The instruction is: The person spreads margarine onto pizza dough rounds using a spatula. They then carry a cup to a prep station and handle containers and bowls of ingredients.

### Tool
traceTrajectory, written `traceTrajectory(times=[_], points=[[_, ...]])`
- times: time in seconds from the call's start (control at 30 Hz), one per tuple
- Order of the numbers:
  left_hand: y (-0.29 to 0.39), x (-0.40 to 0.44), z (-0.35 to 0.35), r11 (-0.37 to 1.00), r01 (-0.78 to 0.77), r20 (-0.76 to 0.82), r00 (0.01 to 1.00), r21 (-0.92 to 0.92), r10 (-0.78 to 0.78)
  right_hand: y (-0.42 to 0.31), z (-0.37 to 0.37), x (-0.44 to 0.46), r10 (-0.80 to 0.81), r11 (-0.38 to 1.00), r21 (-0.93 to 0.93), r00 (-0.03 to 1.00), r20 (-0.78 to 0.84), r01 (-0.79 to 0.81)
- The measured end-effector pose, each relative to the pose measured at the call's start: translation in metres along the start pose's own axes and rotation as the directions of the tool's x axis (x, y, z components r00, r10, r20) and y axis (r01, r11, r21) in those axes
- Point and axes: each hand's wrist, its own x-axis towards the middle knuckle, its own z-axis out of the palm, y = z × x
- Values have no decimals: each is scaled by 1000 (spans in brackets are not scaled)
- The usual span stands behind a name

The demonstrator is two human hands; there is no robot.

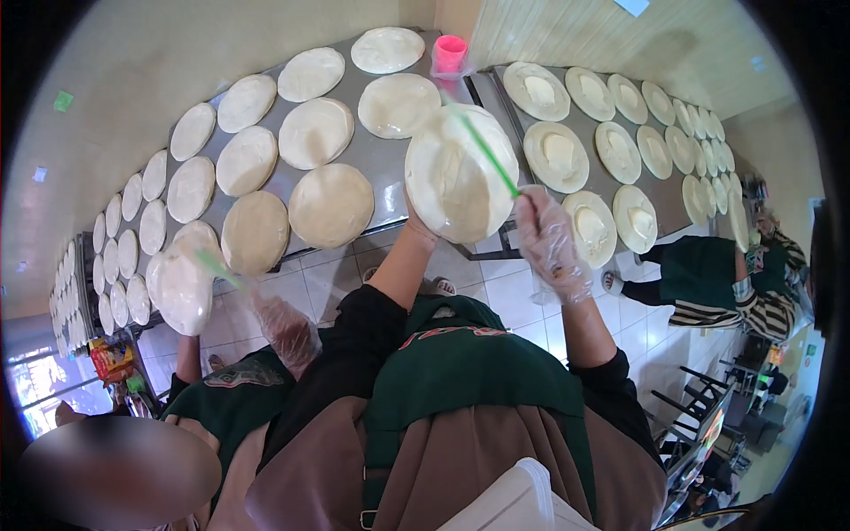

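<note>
From underneath, my left hand (419,223) holds up a round, pale dough disc (460,168) with a glossy white spread on top; most of its fingers are hidden below. My right hand (552,241), in a clear plastic glove, is closed around the green handle of a spreading tool (492,155). The tool slants across the disc, and its blurred far end lies near the disc's upper edge, so its head is hard to make out. Similar smooth dough discs (331,205) lie on the metal table to the left.
On the right-hand metal table (496,111), discs (556,152) carry a pale mound in the middle. A pink cup (450,55) stands at the back. A co-worker's gloved hand (285,332) works close on my left. Another person (739,279) stands at right, near chairs (695,400).
</note>
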Motion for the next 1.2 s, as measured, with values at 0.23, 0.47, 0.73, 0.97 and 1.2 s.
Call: traceTrajectory(times=[0.23, 0.47, 0.73, 0.97, 1.2], points=[[-2, 1, 3, 984, 160, 154, 977, -72, -148, 15, 6, 15, 81, 991, -100, 996, -27, -83], [-17, 5, -5, 954, -79, 133, 990, 289, 42, -9, 4, 12, -134, 991, -2, 984, 118, 135], [-5, 3, -3, 1000, 11, -25, 1000, 4, -10, 17, -4, -13, 46, 993, -109, 996, -79, -55], [-18, 15, -12, 945, -95, 29, 996, 314, 90, 6, 23, -39, -45, 991, -125, 997, 69, 53], [-15, 8, -9, 1000, 6, 162, 987, 7, -7, -5, 8, -30, -26, 998, 62, 990, 141, 17]])
